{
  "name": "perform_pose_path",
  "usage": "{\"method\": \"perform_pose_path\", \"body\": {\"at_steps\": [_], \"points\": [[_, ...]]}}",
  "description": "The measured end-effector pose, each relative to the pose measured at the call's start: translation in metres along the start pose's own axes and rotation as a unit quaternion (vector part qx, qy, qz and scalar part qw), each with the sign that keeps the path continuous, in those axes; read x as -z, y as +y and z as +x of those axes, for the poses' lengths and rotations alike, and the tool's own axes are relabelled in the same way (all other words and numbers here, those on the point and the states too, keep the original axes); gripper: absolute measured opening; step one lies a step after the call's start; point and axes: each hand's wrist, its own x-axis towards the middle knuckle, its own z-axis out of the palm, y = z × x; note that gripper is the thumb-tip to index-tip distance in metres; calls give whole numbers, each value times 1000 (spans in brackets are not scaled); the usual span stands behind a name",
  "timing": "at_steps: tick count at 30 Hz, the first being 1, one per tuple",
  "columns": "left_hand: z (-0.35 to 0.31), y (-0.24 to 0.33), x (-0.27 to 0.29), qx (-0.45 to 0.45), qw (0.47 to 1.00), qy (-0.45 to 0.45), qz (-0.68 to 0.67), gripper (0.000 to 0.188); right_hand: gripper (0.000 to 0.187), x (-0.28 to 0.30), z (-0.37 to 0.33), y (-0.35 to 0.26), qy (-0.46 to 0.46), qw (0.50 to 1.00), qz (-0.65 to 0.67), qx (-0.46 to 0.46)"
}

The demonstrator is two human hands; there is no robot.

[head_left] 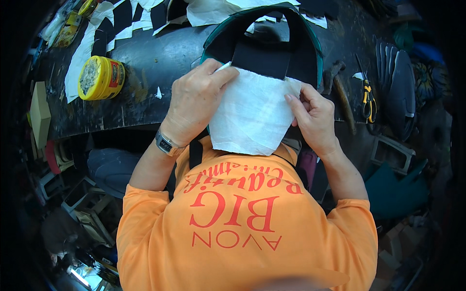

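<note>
A thin white sheet [252, 116], cloth or paper, is stretched between my hands in front of my chest. My left hand [194, 97], with a watch on its wrist, pinches the upper left corner; a small white strip or stick pokes out between thumb and fingers. The upper right corner is gripped between thumb and curled fingers of my right hand [313, 114]. Directly beyond the sheet's top edge lies a black panel [262, 57]; whether the two are joined, I cannot tell. Around that panel arches a dark green, black-lined curved piece [318, 53], like part of a bag.
On the dark worktable [155, 58], a yellow tub [104, 77] of pale paste stands at left. A hammer [343, 97] and black-and-yellow scissors [369, 104] lie right of my hands. Black pieces on white sheets [189, 12] cover the far edge. Stacked dark panels [400, 87] stand far right.
</note>
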Motion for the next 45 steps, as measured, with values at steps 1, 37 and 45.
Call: {"method": "perform_pose_path", "body": {"at_steps": [1, 37, 45], "points": [[0, 1, -1, 3, 1000, 4, 2, 17, 19, 0, -1, 1, 2, 1000, 0, 6], [2, -4, -5, 39, 999, -19, -19, 18, 16, -4, 2, 4, 48, 987, -132, 78], [-1, -3, -9, 64, 995, 69, -8, 84, 19, -2, 3, 1, 41, 989, -137, 45]]}}
